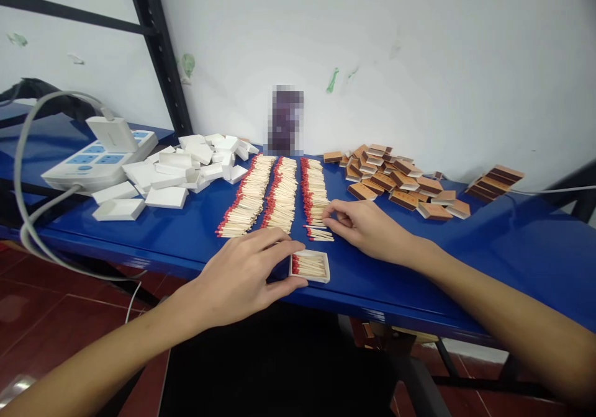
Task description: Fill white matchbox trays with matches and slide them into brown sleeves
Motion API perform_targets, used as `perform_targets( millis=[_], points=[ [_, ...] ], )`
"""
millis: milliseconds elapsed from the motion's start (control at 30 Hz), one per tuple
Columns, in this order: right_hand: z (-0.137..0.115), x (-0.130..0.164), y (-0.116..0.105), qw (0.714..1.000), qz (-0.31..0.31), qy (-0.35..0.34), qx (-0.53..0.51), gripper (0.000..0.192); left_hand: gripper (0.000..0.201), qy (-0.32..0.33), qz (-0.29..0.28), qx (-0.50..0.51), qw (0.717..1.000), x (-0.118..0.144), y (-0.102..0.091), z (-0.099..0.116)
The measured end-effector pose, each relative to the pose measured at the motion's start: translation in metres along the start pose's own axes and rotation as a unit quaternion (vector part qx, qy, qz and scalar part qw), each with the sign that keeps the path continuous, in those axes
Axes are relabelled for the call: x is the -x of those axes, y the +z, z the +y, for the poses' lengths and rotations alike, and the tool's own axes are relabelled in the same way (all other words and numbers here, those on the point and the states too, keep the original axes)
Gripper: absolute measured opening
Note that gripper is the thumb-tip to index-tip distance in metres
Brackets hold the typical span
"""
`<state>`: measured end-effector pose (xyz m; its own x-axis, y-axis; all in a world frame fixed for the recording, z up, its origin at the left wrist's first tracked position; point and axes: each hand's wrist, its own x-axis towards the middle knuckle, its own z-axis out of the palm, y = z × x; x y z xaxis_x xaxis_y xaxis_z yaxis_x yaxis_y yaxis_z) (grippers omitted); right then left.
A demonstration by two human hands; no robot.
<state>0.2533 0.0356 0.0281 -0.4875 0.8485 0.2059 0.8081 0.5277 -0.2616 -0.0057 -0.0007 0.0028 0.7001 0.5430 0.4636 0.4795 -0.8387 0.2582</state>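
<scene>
My left hand (254, 268) grips a small white matchbox tray (326, 269) near the table's front edge, thumb on its near side and fingers on its far side. Red-tipped matches (309, 265) lie side by side in the tray. Just beyond it, my right hand (351, 223) has thumb and forefinger pinched together at the near right of the right-hand row of matches (316, 187). Whether a match is between those fingertips is hidden. Two more long rows, a left row of matches (249, 197) and a middle row of matches (282, 193), run away from me.
White empty trays (170, 169) are heaped at the left, beside a white power strip (105, 162) with a charger and cable. Brown matchbox sleeves (386, 178) lie piled at the right, with a small stack of sleeves (496, 183) farther right. A blurred dark upright object (285, 120) stands against the wall.
</scene>
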Motion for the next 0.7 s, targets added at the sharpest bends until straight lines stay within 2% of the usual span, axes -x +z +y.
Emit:
perform_targets(
  millis=[500,700],
  points=[
    [-0.0036,0.0023,-0.0011,1.000,-0.012,-0.003,-0.006,0.014,0.033,-0.001,-0.002,-0.002,1.000,-0.0003,0.0003,-0.0004],
    [-0.0046,0.0019,-0.0019,1.000,-0.011,0.000,-0.024,0.019,0.034,0.001,0.000,-0.002,1.000,0.0004,0.0007,-0.0007]
  ],
)
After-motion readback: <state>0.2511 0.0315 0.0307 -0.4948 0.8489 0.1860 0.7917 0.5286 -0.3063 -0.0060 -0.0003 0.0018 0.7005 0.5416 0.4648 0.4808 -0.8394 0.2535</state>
